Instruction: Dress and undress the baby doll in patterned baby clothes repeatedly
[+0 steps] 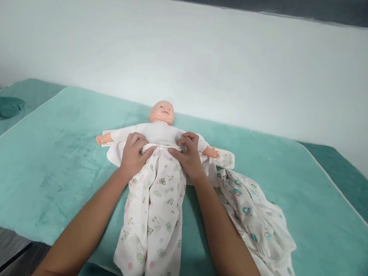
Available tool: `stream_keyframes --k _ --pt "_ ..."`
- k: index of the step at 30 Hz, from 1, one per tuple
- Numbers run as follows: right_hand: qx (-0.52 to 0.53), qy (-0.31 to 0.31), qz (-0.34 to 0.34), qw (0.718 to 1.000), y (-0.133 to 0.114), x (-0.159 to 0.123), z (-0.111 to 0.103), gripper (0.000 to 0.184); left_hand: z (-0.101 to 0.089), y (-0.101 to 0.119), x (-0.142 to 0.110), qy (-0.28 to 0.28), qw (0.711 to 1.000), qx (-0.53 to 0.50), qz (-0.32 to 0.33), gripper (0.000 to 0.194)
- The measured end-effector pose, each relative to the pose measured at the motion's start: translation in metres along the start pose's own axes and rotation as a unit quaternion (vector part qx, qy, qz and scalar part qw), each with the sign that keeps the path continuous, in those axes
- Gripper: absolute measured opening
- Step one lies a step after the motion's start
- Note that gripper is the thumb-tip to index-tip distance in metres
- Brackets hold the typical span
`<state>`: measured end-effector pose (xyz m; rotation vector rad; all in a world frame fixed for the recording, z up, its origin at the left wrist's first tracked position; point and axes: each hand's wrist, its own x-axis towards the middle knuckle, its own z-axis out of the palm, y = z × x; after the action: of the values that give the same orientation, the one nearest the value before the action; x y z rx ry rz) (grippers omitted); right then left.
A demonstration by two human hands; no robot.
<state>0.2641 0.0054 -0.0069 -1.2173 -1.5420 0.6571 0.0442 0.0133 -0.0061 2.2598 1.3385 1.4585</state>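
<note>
A baby doll (162, 114) lies on its back on a teal mat (54, 160), head pointing away from me, arms spread. It wears a white top and printed white trousers (154, 213) whose legs stretch toward me. My left hand (133, 152) grips the trousers' waistband at the doll's left-side hip, fingers curled. My right hand (189, 155) pinches the waistband on the other side, fingers closed on the cloth.
A crumpled printed garment (254, 223) lies on the mat right of the doll. A dark green cushion (1, 105) sits at the far left. A white wall rises behind the mat. The mat's near edge drops to a dark floor at lower left.
</note>
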Motion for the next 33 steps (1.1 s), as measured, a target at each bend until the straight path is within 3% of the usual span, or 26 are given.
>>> stream_keyframes --k 4,7,10,15,21,24,27,29,31,33 --pt "-0.024 0.016 -0.051 0.998 -0.005 -0.010 0.005 0.025 0.000 -0.003 -0.002 -0.010 0.997 0.056 0.043 0.032" --pt "-0.052 -0.016 -0.091 0.994 -0.008 -0.015 0.006 0.026 0.002 -0.005 -0.005 -0.006 0.995 0.080 0.055 0.033" --pt "-0.081 -0.031 -0.100 0.991 -0.008 -0.017 0.007 0.022 0.005 -0.006 -0.009 0.006 0.996 0.088 0.028 0.034" --pt "-0.126 0.014 -0.152 0.980 -0.006 -0.024 0.011 0.018 0.004 -0.003 -0.016 0.005 0.997 0.079 -0.012 0.038" --pt "-0.124 0.005 -0.192 0.973 -0.009 -0.040 -0.002 0.031 -0.015 0.002 -0.025 -0.065 0.996 -0.014 -0.063 0.043" --pt "-0.092 -0.052 -0.165 0.981 -0.008 -0.050 -0.013 0.041 -0.029 0.002 -0.032 -0.114 0.981 -0.112 -0.113 0.043" --pt "-0.070 -0.141 -0.071 0.985 -0.007 -0.062 -0.022 0.051 -0.044 0.002 -0.041 -0.174 0.956 -0.181 -0.155 0.038" --pt "-0.054 -0.201 -0.012 0.978 -0.006 -0.068 -0.028 0.048 -0.053 0.003 -0.048 -0.211 0.941 -0.205 -0.167 0.031" --pt "-0.040 -0.245 0.024 0.968 -0.008 -0.072 -0.032 0.042 -0.060 0.003 -0.054 -0.240 0.932 -0.218 -0.160 0.042" --pt "-0.046 -0.260 0.036 0.964 -0.010 -0.074 -0.033 0.047 -0.063 0.002 -0.059 -0.253 0.931 -0.218 -0.145 0.055"
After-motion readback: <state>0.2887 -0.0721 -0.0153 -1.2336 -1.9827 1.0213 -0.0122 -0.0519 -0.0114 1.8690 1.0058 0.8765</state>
